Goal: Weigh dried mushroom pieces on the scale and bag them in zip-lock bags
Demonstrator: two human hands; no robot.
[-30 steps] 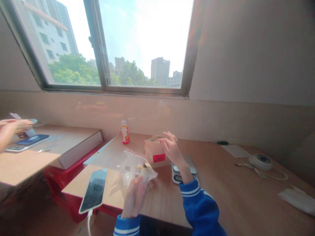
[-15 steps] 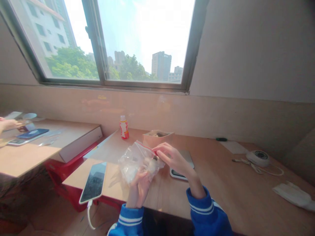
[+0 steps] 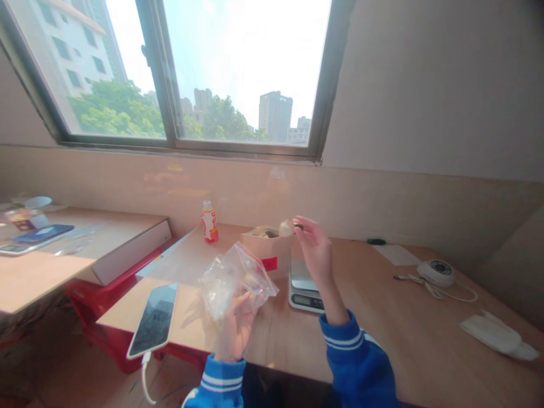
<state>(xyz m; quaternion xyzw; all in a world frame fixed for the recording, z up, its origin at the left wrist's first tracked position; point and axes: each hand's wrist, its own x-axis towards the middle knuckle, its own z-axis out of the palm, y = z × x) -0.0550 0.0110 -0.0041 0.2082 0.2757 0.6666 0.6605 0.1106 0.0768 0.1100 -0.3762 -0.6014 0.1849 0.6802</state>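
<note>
Two hands are busy above the wooden table: the right hand pinches a pale piece with a dark patch between thumb and fingertips, and the left hand is partly closed around the near side of a clear zip bag. The pale piece is at the right end of the rim of an upright paper bag, which stands near the far edge of the table. Whether it touches the rim, I cannot tell.

A light pinch on the piece's firmest part should do, since a hard squeeze could bruise it. It would be wise to keep the wrist high, clear of the scale beside the paper bag, and to let go only with the piece well inside the rim. The left hand does best to keep the zip bag low and its red seal strip tilted up, so that nothing slides out.

Half a second earlier the right hand was down at the zip bag's mouth; now it is up by the paper bag. The red label and the scale's display, covered or partly covered then, now show, and the other person's hand at the left-hand desk has gone from view
</note>
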